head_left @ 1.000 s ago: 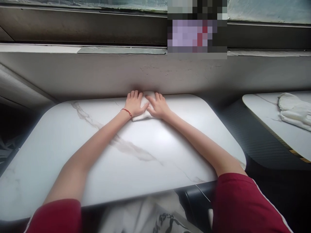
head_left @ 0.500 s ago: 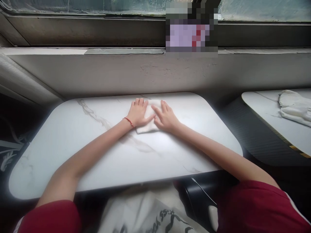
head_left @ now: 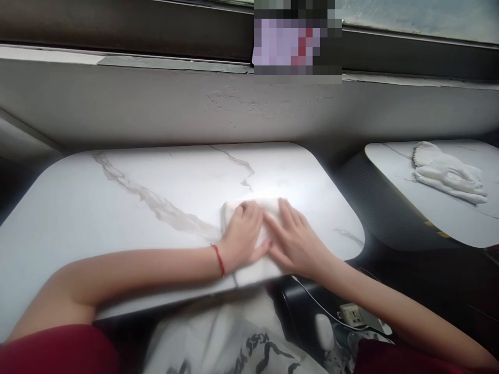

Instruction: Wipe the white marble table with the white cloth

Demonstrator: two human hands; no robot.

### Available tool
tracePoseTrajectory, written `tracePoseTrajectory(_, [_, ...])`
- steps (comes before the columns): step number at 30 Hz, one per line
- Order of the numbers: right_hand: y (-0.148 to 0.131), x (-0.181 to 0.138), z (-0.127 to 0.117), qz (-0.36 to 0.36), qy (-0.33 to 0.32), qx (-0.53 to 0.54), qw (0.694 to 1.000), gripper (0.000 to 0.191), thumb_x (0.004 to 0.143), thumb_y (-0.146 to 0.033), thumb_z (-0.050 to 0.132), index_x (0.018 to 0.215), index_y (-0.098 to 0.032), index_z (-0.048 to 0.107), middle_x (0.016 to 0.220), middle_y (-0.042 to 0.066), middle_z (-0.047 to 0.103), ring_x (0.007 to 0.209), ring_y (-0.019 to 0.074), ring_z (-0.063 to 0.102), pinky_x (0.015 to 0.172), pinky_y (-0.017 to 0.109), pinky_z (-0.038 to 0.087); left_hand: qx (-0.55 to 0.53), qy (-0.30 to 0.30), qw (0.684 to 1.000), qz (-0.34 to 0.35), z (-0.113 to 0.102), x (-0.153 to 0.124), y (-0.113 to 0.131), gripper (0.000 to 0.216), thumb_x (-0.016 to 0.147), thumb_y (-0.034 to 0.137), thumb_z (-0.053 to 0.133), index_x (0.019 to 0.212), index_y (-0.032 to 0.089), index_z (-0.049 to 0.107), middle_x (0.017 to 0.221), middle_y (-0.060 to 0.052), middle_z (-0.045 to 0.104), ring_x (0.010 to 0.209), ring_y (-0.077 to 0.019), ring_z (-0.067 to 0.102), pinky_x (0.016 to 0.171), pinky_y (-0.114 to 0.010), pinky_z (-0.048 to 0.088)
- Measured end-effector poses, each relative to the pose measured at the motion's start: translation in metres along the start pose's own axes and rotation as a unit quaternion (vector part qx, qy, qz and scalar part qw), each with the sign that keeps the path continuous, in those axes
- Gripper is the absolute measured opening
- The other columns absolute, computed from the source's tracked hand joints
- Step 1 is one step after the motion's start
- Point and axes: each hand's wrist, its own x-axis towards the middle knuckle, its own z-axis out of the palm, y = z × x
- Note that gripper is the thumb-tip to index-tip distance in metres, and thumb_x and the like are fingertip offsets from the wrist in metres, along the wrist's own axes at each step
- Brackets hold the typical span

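Note:
A folded white cloth [head_left: 253,265] lies on the white marble table [head_left: 117,208], close to its near edge. My left hand [head_left: 244,236] presses flat on the cloth's left half, fingers stretched out, a red string around the wrist. My right hand [head_left: 298,239] lies flat on the cloth's right half, fingers together and extended. The two hands touch at the thumbs and cover most of the cloth.
A grey wall and window ledge [head_left: 156,62] run behind the table. A second marble table [head_left: 448,218] at right carries white gloves [head_left: 448,174]. Below the near edge are a white patterned bag [head_left: 234,343], a power strip [head_left: 353,314] and a cable.
Both hands have slid the cloth from the table's far edge by the wall back toward me, to the near edge. The camera has tilted down.

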Motion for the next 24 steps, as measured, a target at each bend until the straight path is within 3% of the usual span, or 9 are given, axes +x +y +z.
tracePoseTrajectory(8, [0.06, 0.061, 0.031, 0.069, -0.005, -0.002, 0.998, 0.062, 0.096, -0.031, 0.043, 0.155, -0.014, 0.041, 0.166, 0.026, 0.027, 0.15, 0.0497, 0.031, 0.112, 0.065, 0.039, -0.132, 0.036, 0.988, -0.066, 0.025, 0.074, -0.041, 0.07, 0.103, 0.052, 0.039, 0.148, -0.002, 0.047, 0.148, -0.026, 0.053, 0.131, -0.0391, 0.049, 0.102, -0.047, 0.043])
tracePoseTrajectory(13, [0.091, 0.095, 0.047, 0.078, 0.004, 0.016, 0.997, 0.06, 0.097, -0.034, 0.042, 0.153, -0.013, 0.044, 0.165, 0.026, 0.029, 0.151, 0.0481, 0.031, 0.114, 0.064, 0.037, -0.17, 0.046, 0.979, -0.108, 0.039, 0.108, -0.065, 0.074, 0.102, 0.053, 0.043, 0.15, -0.004, 0.044, 0.149, -0.027, 0.051, 0.137, -0.0397, 0.045, 0.109, -0.047, 0.038])
tracePoseTrajectory(24, [0.152, 0.148, 0.072, 0.1, 0.019, 0.061, 0.993, 0.061, 0.098, -0.037, 0.039, 0.155, -0.016, 0.044, 0.166, 0.022, 0.029, 0.154, 0.0444, 0.025, 0.118, 0.063, 0.031, -0.197, 0.094, 0.962, -0.165, 0.06, 0.172, -0.091, 0.066, 0.103, 0.051, 0.041, 0.147, 0.003, 0.048, 0.143, -0.026, 0.054, 0.132, -0.0394, 0.047, 0.11, -0.049, 0.035])
